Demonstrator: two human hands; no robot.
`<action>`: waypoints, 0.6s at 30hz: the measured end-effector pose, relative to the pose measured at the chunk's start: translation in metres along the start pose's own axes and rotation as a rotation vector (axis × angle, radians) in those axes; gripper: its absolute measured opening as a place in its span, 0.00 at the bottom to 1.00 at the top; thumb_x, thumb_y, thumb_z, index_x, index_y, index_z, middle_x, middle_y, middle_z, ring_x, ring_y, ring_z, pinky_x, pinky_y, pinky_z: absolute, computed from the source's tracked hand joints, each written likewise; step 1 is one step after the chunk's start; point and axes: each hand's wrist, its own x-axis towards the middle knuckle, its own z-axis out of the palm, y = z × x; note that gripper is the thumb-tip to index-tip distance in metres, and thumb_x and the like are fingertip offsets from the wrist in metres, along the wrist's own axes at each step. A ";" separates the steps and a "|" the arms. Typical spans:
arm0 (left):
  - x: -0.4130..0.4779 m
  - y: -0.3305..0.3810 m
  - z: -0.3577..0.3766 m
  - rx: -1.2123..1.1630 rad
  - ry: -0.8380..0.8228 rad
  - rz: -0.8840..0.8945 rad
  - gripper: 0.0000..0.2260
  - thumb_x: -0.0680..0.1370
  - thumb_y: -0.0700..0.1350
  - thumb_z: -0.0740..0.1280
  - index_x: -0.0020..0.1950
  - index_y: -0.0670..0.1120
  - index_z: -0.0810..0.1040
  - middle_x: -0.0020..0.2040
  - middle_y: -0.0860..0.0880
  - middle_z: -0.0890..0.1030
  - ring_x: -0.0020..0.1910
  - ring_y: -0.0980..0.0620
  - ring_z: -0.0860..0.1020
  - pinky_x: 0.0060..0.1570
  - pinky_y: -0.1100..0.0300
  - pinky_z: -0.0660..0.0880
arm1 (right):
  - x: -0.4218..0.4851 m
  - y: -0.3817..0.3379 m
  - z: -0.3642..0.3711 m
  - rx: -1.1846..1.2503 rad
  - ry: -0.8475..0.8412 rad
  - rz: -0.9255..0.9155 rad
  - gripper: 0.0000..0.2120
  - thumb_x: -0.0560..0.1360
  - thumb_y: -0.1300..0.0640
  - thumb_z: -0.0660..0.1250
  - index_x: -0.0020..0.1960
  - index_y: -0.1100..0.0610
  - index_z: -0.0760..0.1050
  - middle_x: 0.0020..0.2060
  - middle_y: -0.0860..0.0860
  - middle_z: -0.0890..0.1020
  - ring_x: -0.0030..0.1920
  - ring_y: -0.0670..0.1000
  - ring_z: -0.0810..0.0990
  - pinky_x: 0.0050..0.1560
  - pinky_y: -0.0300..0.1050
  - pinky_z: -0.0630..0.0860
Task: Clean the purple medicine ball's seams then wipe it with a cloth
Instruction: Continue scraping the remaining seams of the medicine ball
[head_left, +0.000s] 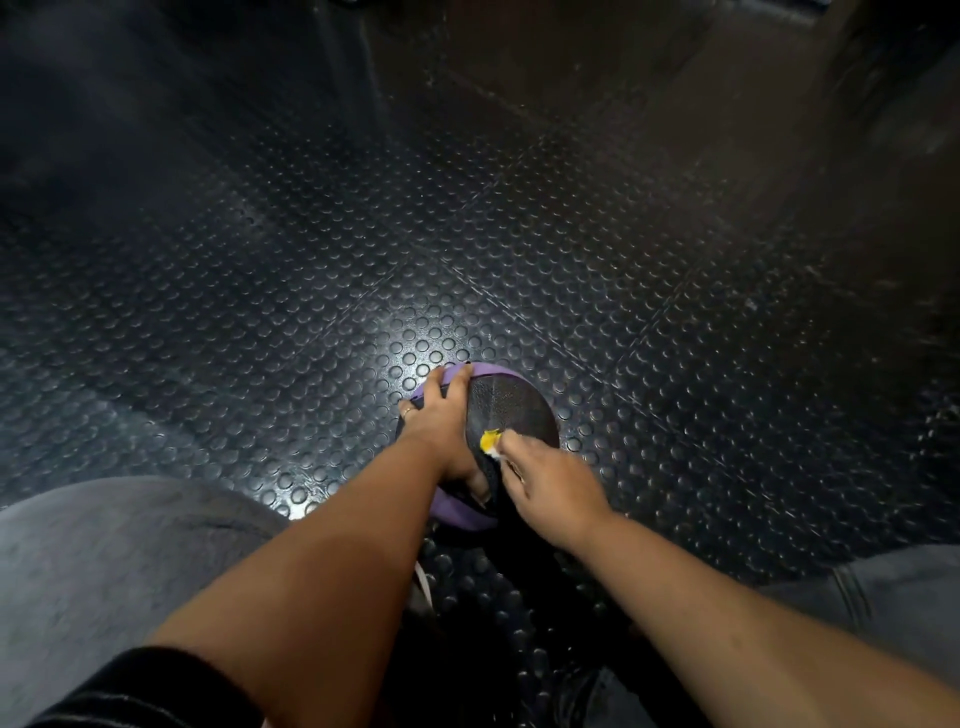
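The purple medicine ball (511, 410) sat on the studded rubber floor (260, 291) just ahead of the person's knees. Being round, it had no long axis. Its black panel faced up and to the right, with purple bands at the far edge and the near-left side. The left hand (441, 426) lay across its top, fingers wrapped over the far rim and thumb on the near side, clasping it. The right hand (550, 483), blurred, pinched a small yellow-tipped tool (489, 440) against the black panel. Grey trousers (104, 561) filled the lower left.

Blk sleeve (156, 686), grey jeans (104, 545) (ring (409, 410) on L hand (439, 426)).
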 end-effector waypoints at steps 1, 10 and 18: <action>0.000 -0.001 0.000 -0.003 0.001 0.002 0.73 0.53 0.49 0.87 0.79 0.61 0.34 0.79 0.53 0.33 0.77 0.29 0.43 0.69 0.33 0.66 | 0.004 0.001 0.001 -0.044 0.017 -0.001 0.06 0.79 0.50 0.58 0.54 0.49 0.65 0.50 0.52 0.80 0.45 0.62 0.79 0.38 0.51 0.71; 0.003 -0.007 0.007 -0.046 0.000 0.013 0.73 0.52 0.50 0.87 0.78 0.63 0.33 0.79 0.57 0.32 0.77 0.29 0.41 0.71 0.34 0.62 | 0.084 0.010 -0.015 -0.066 0.051 0.315 0.04 0.81 0.52 0.53 0.48 0.50 0.61 0.39 0.52 0.75 0.40 0.58 0.75 0.36 0.48 0.68; 0.008 -0.003 0.006 -0.079 0.011 -0.033 0.73 0.51 0.50 0.87 0.79 0.62 0.36 0.79 0.55 0.35 0.77 0.28 0.45 0.69 0.34 0.66 | 0.109 0.019 -0.023 -0.083 -0.030 0.326 0.05 0.81 0.52 0.53 0.54 0.50 0.66 0.46 0.54 0.80 0.42 0.57 0.74 0.39 0.48 0.67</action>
